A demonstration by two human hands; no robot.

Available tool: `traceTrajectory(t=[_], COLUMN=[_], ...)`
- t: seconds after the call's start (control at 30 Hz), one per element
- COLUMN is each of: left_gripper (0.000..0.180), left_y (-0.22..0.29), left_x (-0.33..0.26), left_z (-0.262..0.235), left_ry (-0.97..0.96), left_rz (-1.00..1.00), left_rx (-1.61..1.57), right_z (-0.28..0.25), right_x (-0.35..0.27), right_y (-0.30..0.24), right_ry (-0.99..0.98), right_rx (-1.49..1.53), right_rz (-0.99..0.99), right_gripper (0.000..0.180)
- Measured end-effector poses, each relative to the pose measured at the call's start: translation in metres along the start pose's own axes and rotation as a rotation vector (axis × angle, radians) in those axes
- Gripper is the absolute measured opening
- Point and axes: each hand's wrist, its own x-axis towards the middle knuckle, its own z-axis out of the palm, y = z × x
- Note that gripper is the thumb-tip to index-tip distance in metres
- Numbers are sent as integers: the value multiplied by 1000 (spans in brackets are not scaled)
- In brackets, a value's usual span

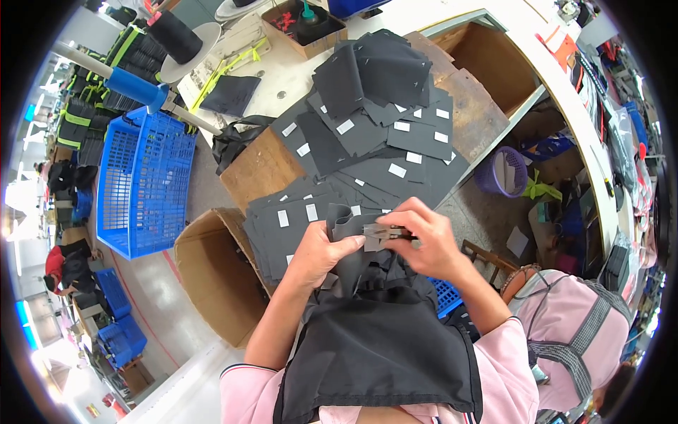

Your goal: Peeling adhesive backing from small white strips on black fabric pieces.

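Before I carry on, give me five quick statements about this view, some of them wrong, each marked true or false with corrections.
1. The left hand holds a dark cloth piece. True.
2. The right hand is empty. False: it holds a small metal tool.
3. The cardboard box stands to the left of the left hand. True.
4. The large blue crate is to the right of the cloth pile. False: it is to the left of the pile.
5. The purple basket is to the right of the cloth pile. True.
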Motion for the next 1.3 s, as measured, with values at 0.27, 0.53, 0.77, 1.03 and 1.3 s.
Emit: traceTrajectory(t=[0.27, 0.53, 0.77, 1.03, 1.3], left_gripper=[20, 28, 55, 83, 83], left_y=[15, 21, 2, -95, -71], left_x=[-5, -8, -5, 29, 30], left_z=[-6, -11, -64, -135, -88], left_ry=[-11, 23, 246, 928, 884], left_rz=[54, 25, 89, 77, 328], left_rx=[-22, -38, -40, 839, 1164], right_z=[41, 20, 14, 14, 48], right_x=[3, 4, 20, 54, 162], right_y=[-2, -11, 21, 149, 169], right_ry=[152, 91, -30, 226, 110], right_rx=[229, 354, 577, -164, -634], right_rz=[158, 251, 422, 638, 278], right_gripper=[15, 9, 8, 19, 60])
